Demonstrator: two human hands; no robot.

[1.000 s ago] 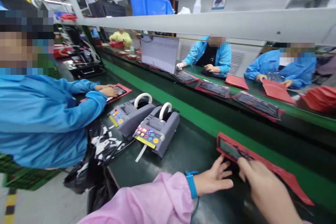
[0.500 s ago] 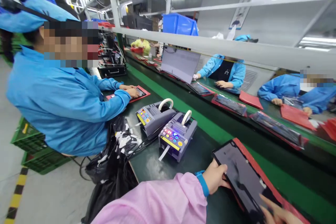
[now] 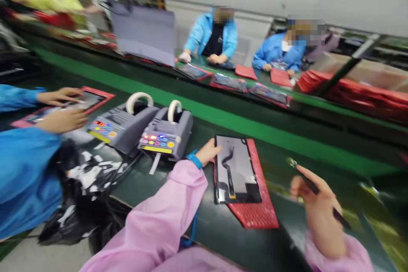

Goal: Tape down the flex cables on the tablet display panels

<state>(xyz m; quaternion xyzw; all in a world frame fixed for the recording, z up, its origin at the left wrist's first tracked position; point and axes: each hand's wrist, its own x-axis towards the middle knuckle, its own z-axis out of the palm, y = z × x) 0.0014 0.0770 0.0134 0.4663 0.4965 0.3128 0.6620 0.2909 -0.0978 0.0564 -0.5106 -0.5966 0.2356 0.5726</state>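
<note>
My left hand [image 3: 208, 152] is closed on the upper left edge of a tablet screen panel [image 3: 241, 165], thumb on top. The panel lies tilted over a red bubble-wrap pouch [image 3: 255, 216] on the dark green bench. A black flex cable [image 3: 228, 161] with a gold end runs down the panel's grey face. To the right, apart from the panel, my right hand [image 3: 323, 210] is raised over the bench. Its fingers are closed on a thin black strip-like thing [image 3: 307, 182] with a small greenish tip; blur hides its exact kind.
Two grey tape dispensers [image 3: 165, 136] stand left of the panel. White tape scraps [image 3: 95, 172] lie on a black bag beside a co-worker's blue sleeve [image 3: 25, 170]. A green conveyor strip [image 3: 204, 112] runs behind. Co-workers sit across, near wrapped panels and red pouches [image 3: 350, 87].
My view has swung right and down. My right hand has moved off the panel to the right and now shows the thin black thing. My left hand still grips the panel, which now appears more upright.
</note>
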